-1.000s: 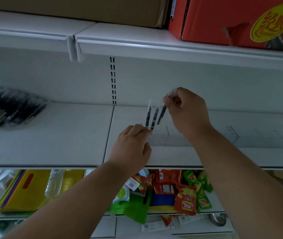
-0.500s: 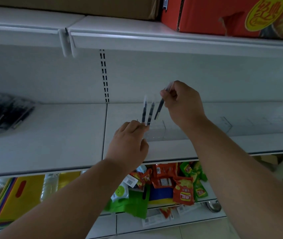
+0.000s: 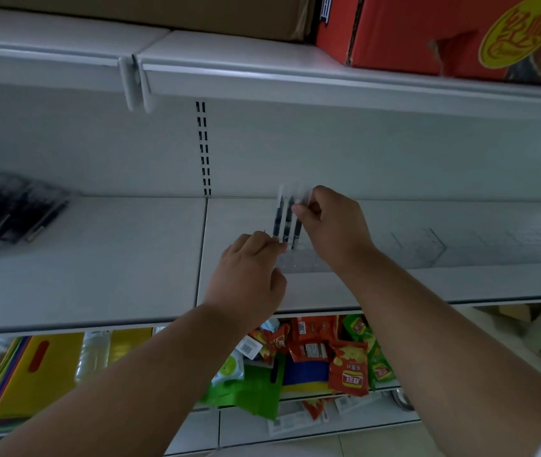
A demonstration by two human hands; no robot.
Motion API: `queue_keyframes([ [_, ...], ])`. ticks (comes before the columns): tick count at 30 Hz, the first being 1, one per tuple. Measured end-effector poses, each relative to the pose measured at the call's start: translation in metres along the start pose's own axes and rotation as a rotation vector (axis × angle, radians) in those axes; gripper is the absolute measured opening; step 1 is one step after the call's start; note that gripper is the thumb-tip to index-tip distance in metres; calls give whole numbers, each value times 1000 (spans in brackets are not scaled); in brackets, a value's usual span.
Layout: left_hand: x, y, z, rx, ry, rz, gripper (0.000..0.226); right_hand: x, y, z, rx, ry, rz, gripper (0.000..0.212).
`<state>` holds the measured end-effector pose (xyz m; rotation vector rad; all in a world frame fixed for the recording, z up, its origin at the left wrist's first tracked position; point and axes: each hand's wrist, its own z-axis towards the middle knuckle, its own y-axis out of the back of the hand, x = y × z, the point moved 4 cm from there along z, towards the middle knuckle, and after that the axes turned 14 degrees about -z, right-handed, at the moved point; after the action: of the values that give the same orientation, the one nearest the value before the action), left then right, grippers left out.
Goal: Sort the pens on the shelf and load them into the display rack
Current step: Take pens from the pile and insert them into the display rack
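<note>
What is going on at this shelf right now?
A person is loading pens into a clear display rack on the white shelf. The right hand pinches one pen beside two upright pens; the left hand rests at the rack. A pile of pens waits further left.

White metal shop shelving (image 3: 84, 258) under dim, bluish light, its slotted upright (image 3: 203, 150) running up the back panel. A red carton (image 3: 443, 31) sits overhead; below, what appear to be snack packets (image 3: 348, 364) and yellow folders (image 3: 31, 374).
</note>
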<state>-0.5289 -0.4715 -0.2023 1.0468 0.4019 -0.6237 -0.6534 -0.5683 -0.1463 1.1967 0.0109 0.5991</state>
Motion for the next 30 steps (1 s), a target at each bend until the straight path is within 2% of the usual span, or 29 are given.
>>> queue_keyframes([
  [5, -1, 2, -1, 30, 4, 11, 43, -1, -3, -6, 4, -30, -1, 23],
  [10, -4, 7, -1, 52, 34, 5, 42, -1, 8, -26, -112, -40, 36, 30],
  [17, -11, 18, -22, -113, 144, 69, 34, 16, 32, -46, -220, 235, 16, 22],
  [22, -10, 33, -53, -144, 298, 193, 32, 35, 36, -56, -181, 370, 55, 27],
  [30, 2, 87, -130, -214, 517, 342, 38, 112, 22, -80, 73, 542, 131, 35],
])
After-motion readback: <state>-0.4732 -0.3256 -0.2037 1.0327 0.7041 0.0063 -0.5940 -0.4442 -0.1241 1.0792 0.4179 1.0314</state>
